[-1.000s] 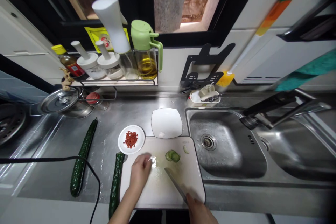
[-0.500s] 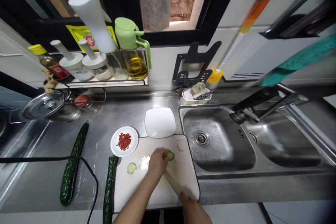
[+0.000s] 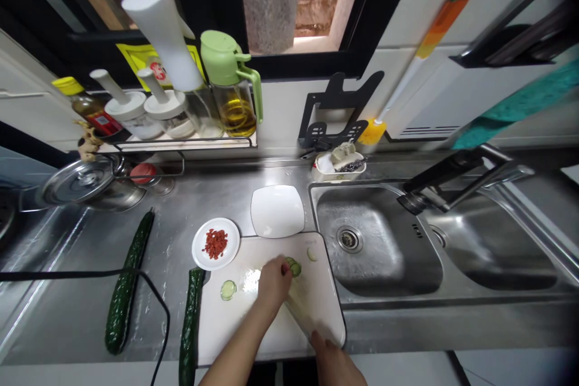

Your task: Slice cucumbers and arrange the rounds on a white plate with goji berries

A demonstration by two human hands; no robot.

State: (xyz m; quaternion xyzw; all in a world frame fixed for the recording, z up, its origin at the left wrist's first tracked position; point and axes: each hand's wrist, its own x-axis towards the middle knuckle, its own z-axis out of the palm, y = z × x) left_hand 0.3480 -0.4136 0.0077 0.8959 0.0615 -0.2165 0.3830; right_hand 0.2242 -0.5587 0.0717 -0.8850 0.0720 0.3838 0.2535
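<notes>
My left hand [image 3: 274, 282] is closed over the white cutting board [image 3: 226, 329], its fingertips pinched at a small stack of cucumber slices [image 3: 295, 268]. The fingers partly hide those slices. In my right hand [image 3: 333, 360], near the board's front edge, is the handle end of a kitchen knife [image 3: 298, 317]. Its blade lies low over the board, pointing up toward my left hand. One pale cucumber slice [image 3: 228, 290] rests on the left of the board. A thin cucumber piece [image 3: 312, 254] sits near the board's upper right corner.
A white plate of small red dried berries [image 3: 216, 243] and a white square plate [image 3: 277, 211] stand behind the board. Two cucumbers [image 3: 129, 289] [image 3: 190, 325] lie to the left, a black cable [image 3: 154, 289] crossing one. The double sink [image 3: 380, 241] is at right.
The view has shifted slightly. My left hand's fingers have moved a little on the cucumber slices; my right hand and the knife stay nearly in place.
</notes>
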